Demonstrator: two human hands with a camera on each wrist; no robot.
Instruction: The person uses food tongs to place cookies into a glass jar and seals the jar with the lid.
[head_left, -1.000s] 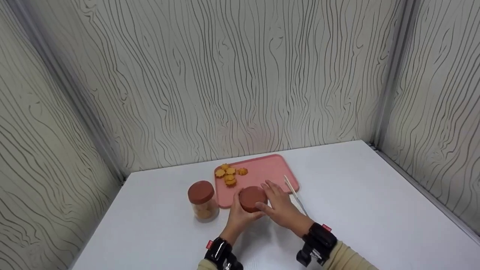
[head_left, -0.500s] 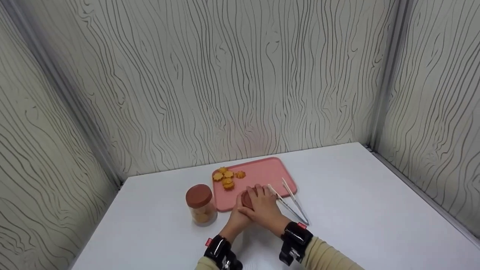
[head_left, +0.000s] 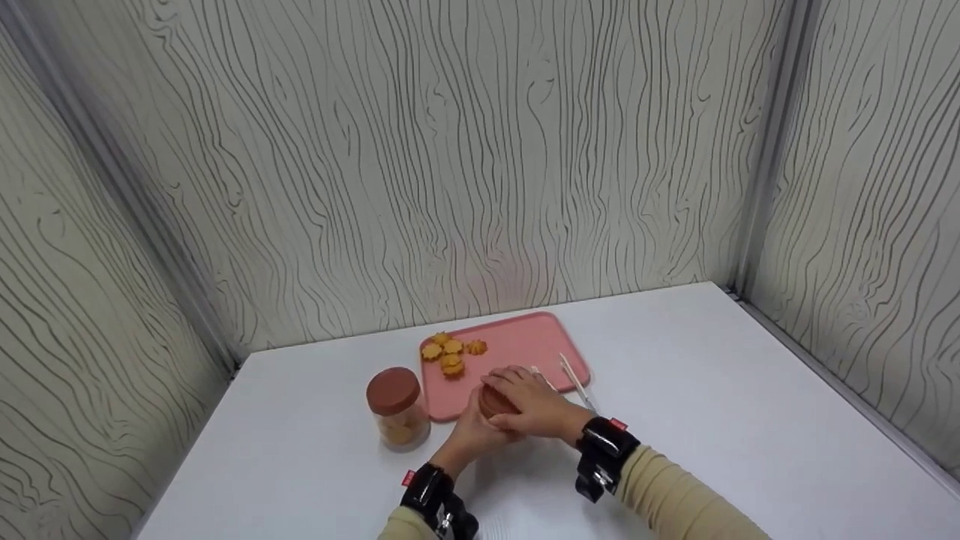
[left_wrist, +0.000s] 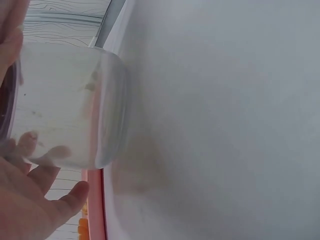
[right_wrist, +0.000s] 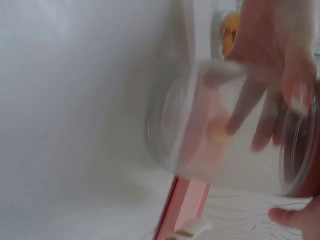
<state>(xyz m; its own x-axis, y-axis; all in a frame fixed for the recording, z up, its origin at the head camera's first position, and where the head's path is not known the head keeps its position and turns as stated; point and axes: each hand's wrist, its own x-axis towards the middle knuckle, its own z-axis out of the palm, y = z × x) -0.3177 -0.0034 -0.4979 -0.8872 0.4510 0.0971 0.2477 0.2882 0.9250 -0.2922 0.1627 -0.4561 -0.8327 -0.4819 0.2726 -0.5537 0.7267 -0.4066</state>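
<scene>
In the head view, my left hand (head_left: 472,433) grips a clear plastic jar with a brown-red lid (head_left: 495,405). My right hand (head_left: 534,405) holds that lid from above, fingers curled over its far edge and thumb on the near side. Both wrist views show the clear jar (left_wrist: 62,105) raised off the table, and nothing can be seen inside it. Through its wall (right_wrist: 225,145) the left fingers show, wrapped around the side just below the lid. The lid's right part is hidden under the right hand.
A second jar (head_left: 401,427) with a similar lid and cookies inside stands to the left. Behind the hands lies a pink tray (head_left: 525,341), with several flower-shaped cookies (head_left: 452,365) on its left side. Tongs (head_left: 575,379) rest across its right front edge, partly behind the right wrist.
My right hand has come down from beside the lid to cover and grip it. Over the last half second its wrist has swung slightly right. The left hand keeps hold of the jar.
</scene>
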